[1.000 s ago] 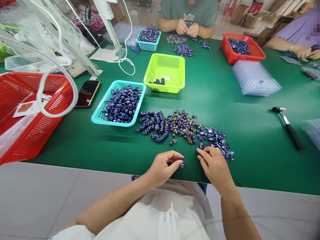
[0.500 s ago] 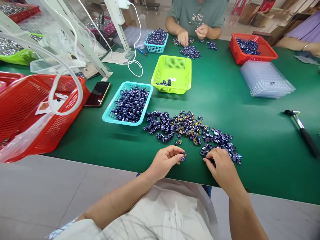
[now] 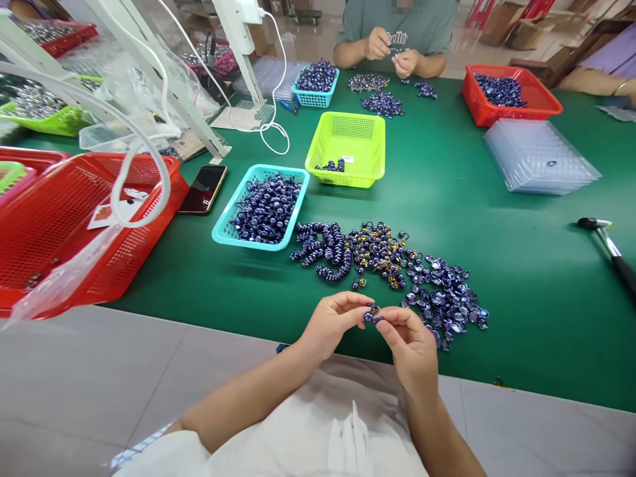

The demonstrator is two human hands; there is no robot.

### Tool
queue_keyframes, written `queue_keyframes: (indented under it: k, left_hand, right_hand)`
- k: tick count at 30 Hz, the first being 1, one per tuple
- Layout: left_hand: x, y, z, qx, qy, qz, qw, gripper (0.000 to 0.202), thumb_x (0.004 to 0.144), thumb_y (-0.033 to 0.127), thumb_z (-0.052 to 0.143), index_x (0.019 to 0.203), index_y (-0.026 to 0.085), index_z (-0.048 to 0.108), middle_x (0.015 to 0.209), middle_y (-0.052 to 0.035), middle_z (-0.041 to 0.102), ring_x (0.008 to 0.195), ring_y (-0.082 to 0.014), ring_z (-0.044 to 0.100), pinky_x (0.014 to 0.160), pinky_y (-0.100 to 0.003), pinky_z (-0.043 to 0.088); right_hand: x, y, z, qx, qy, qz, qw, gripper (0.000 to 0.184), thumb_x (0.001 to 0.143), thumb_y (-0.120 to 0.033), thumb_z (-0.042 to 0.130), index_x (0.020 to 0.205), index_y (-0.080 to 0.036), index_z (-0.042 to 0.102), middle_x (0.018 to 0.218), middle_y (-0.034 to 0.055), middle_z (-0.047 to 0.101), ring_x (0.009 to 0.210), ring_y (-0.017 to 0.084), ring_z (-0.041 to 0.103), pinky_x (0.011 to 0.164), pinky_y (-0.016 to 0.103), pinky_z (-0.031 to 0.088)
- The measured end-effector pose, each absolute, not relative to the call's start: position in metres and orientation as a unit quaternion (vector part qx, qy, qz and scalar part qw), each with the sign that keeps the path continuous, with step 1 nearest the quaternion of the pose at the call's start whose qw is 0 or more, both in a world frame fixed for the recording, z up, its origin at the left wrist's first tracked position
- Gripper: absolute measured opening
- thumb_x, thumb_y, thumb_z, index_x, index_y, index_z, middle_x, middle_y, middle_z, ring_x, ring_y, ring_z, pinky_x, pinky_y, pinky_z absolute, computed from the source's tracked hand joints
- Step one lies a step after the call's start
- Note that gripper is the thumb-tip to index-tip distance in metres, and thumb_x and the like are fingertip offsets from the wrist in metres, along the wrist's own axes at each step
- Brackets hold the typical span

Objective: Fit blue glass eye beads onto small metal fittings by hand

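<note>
My left hand (image 3: 334, 323) and my right hand (image 3: 408, 343) meet at the near edge of the green table (image 3: 497, 278). Both pinch a small dark blue bead piece (image 3: 371, 313) between their fingertips. Just beyond them lies a spread of loose parts: stacked blue beads (image 3: 322, 249) on the left, small ringed pieces (image 3: 380, 248) in the middle, flat shiny blue pieces (image 3: 447, 295) on the right. A teal basket (image 3: 226, 233) full of blue beads sits to the left of the spread.
A yellow-green basket (image 3: 348, 136) stands farther back, a red basket (image 3: 74, 225) at the left edge, a phone (image 3: 203, 188) beside it. Clear plastic trays (image 3: 539, 158) and a hammer (image 3: 609, 248) lie at right. Another person's hands (image 3: 392, 53) work across the table.
My right hand has left the pile of flat blue pieces and come left to meet my left hand, which still holds the small bead piece. The view has shifted slightly.
</note>
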State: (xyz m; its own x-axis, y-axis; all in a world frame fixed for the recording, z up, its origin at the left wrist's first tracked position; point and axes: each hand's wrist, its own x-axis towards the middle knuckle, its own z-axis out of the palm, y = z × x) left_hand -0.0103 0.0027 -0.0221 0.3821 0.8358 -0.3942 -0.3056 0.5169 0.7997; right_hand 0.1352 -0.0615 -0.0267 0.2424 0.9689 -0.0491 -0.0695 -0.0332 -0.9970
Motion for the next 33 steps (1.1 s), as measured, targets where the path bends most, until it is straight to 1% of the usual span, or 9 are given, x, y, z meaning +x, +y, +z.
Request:
queue_keyframes:
  k: [3,8,12,16,19,24,26,29,33]
  left_hand:
    - [-0.012,0.002,-0.018,0.344,0.424,0.389,0.742,0.017,0.069,0.026,0.084,0.081,0.016,0.078,0.074,-0.0025,0.075,0.063,-0.0096,0.062,0.062,-0.020,0.051]
    - [-0.015,-0.001,-0.011,0.378,0.440,0.406,0.706,0.014,0.069,0.027,0.083,0.077,0.017,0.079,0.078,-0.0049,0.077,0.071,-0.0150,0.068,0.068,-0.024,0.055]
    - [-0.017,-0.004,-0.013,0.442,0.444,0.410,0.662,0.013,0.075,0.026,0.079,0.084,0.017,0.081,0.079,-0.0063,0.077,0.071,-0.0166,0.068,0.067,-0.025,0.055]
    - [-0.020,-0.006,-0.017,0.523,0.438,0.414,0.602,0.016,0.081,0.025,0.074,0.093,0.017,0.081,0.078,-0.0075,0.076,0.070,-0.0169,0.067,0.066,-0.027,0.053]
    - [-0.021,-0.007,-0.017,0.568,0.424,0.418,0.568,0.017,0.084,0.023,0.071,0.096,0.017,0.080,0.079,-0.0080,0.076,0.071,-0.0172,0.067,0.066,-0.027,0.053]
    - [-0.021,-0.009,-0.013,0.631,0.375,0.451,0.508,0.020,0.088,0.018,0.066,0.104,0.018,0.078,0.090,-0.0096,0.079,0.079,-0.0185,0.070,0.073,-0.029,0.056]
    - [-0.021,-0.009,-0.012,0.637,0.376,0.448,0.502,0.018,0.087,0.020,0.068,0.102,0.019,0.078,0.092,-0.0098,0.079,0.081,-0.0194,0.071,0.076,-0.031,0.056]
    - [-0.022,-0.008,-0.011,0.634,0.390,0.431,0.510,0.013,0.085,0.025,0.072,0.094,0.019,0.078,0.085,-0.0087,0.078,0.078,-0.0192,0.070,0.074,-0.031,0.055]
    - [-0.025,-0.006,-0.011,0.644,0.372,0.425,0.516,0.011,0.086,0.026,0.071,0.093,0.020,0.077,0.080,-0.0073,0.077,0.076,-0.0186,0.069,0.073,-0.030,0.054]
  right_hand:
    - [0.129,-0.060,-0.028,-0.542,-0.388,0.476,0.574,0.006,0.087,-0.028,0.070,0.091,-0.024,0.066,0.090,0.0000,0.070,0.085,0.014,0.066,0.078,0.026,0.055]
    - [0.133,-0.059,-0.025,-0.582,-0.414,0.456,0.531,0.008,0.088,-0.030,0.070,0.092,-0.024,0.067,0.088,-0.0008,0.067,0.081,0.013,0.064,0.074,0.022,0.053]
    - [0.133,-0.058,-0.025,-0.590,-0.420,0.457,0.516,0.009,0.088,-0.032,0.069,0.093,-0.024,0.067,0.086,-0.0011,0.067,0.079,0.012,0.064,0.072,0.022,0.052]
    - [0.129,-0.058,-0.026,-0.588,-0.393,0.459,0.539,0.015,0.087,-0.032,0.070,0.099,-0.025,0.068,0.090,0.0000,0.070,0.082,0.014,0.066,0.075,0.024,0.055]
    - [0.126,-0.057,-0.027,-0.585,-0.389,0.456,0.546,0.015,0.088,-0.033,0.069,0.099,-0.024,0.069,0.088,0.0009,0.072,0.079,0.014,0.067,0.073,0.025,0.057]
    - [0.128,-0.059,-0.030,-0.596,-0.399,0.437,0.543,0.017,0.089,-0.035,0.067,0.100,-0.022,0.069,0.090,0.0034,0.073,0.076,0.015,0.068,0.070,0.027,0.059]
    - [0.129,-0.060,-0.031,-0.593,-0.410,0.438,0.538,0.020,0.089,-0.035,0.067,0.105,-0.023,0.068,0.094,0.0044,0.072,0.080,0.016,0.069,0.073,0.028,0.059]
    - [0.130,-0.060,-0.030,-0.564,-0.428,0.470,0.527,0.025,0.090,-0.035,0.066,0.112,-0.025,0.068,0.098,0.0047,0.072,0.082,0.017,0.068,0.075,0.030,0.059]
    - [0.131,-0.057,-0.026,-0.514,-0.425,0.520,0.533,0.021,0.091,-0.037,0.064,0.108,-0.025,0.071,0.093,0.0042,0.070,0.074,0.015,0.064,0.069,0.029,0.057]
